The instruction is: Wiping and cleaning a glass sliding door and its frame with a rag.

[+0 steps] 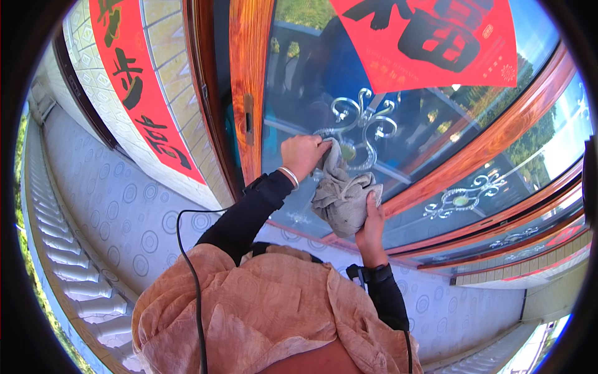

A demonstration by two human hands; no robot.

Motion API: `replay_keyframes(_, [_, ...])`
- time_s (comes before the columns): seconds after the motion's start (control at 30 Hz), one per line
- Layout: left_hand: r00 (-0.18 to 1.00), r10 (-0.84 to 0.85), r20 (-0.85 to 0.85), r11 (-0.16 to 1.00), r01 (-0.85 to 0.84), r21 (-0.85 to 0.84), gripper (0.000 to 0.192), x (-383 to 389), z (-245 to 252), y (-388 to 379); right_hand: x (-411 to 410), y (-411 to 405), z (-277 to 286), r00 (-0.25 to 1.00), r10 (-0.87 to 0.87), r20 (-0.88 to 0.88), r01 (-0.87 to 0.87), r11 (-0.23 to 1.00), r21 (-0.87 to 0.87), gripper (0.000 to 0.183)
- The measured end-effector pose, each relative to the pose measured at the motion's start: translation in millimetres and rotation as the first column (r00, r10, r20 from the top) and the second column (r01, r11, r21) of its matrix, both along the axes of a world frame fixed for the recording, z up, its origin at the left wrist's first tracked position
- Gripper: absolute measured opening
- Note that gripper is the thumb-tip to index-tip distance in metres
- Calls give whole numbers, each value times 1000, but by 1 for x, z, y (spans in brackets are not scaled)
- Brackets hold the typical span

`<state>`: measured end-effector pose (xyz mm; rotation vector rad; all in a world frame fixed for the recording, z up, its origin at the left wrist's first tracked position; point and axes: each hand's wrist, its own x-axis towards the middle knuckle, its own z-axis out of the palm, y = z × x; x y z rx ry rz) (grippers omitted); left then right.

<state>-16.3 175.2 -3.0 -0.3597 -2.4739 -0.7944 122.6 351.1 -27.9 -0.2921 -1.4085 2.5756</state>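
Note:
A crumpled grey cloth [343, 201] hangs bunched between my two hands, in front of a glass door panel [299, 103]. My left hand [303, 154], with a silver bangle at the wrist, pinches the upper end of the cloth between thumb and fingers. Lower and to the right, my right hand [372, 224] grips the thick folded part, its thumb on top and its fingers largely hidden behind. Silvery scroll ornament [364, 126] shows in the glass just beyond the cloth. Whether the cloth touches the glass, I cannot tell.
A wooden door frame [247, 61] with a recessed handle [249, 119] stands left of the glass. Red paper with black characters hangs on the pane [448, 51] and on the tiled wall [135, 79]. A white balustrade [79, 271] runs along the patterned floor [112, 205]. A black cable [198, 290] crosses my clothing.

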Motion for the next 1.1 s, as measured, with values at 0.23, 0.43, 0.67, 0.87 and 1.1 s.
replay_keyframes(0.23, [945,-259,200,966,252,60,42,43,-90,-7,46,50,-67,975,-160,152,155,987,43,42])
replay_keyframes(0.43, [842,-432,324,895,445,38,36,71,-128,14,86,71,-103,908,-315,278,341,939,-51,35])
replay_keyframes(0.67, [576,-575,581,779,603,173,30,83,-164,37,136,104,-122,892,-384,240,415,905,-92,37])
replay_keyframes(0.87, [478,-634,608,746,584,319,30,93,-173,71,151,112,-121,866,-439,238,471,876,-99,37])
replay_keyframes(1.1, [250,-616,747,737,520,433,29,108,-204,93,167,127,-120,796,-523,305,551,835,-8,40])
